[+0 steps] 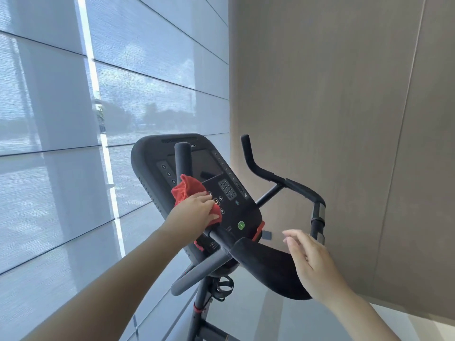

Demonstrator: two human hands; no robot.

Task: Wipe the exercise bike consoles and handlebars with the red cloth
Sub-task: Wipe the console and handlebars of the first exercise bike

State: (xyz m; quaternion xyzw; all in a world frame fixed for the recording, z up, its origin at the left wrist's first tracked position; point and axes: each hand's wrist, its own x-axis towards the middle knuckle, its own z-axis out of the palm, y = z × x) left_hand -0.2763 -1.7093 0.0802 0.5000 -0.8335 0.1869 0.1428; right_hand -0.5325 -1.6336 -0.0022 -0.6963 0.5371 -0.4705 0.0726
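Our left hand [197,212] presses the cloth [188,190] bunched under its fingers against the console [246,212]; our right hand [310,259] hovers open, empty.

A gym or fitness room is indicated. An exercise bike [221,242] is seen close up, fitted with a black console [197,183] carrying a dark screen, a number keypad and a green button, and flanked by black handlebars [278,179]. The room is bounded on the left by a tall glass wall covered with a translucent roller shade [61,119], through which trees and sky are dimly made out, and on the right by plain beige wall panels [344,107].
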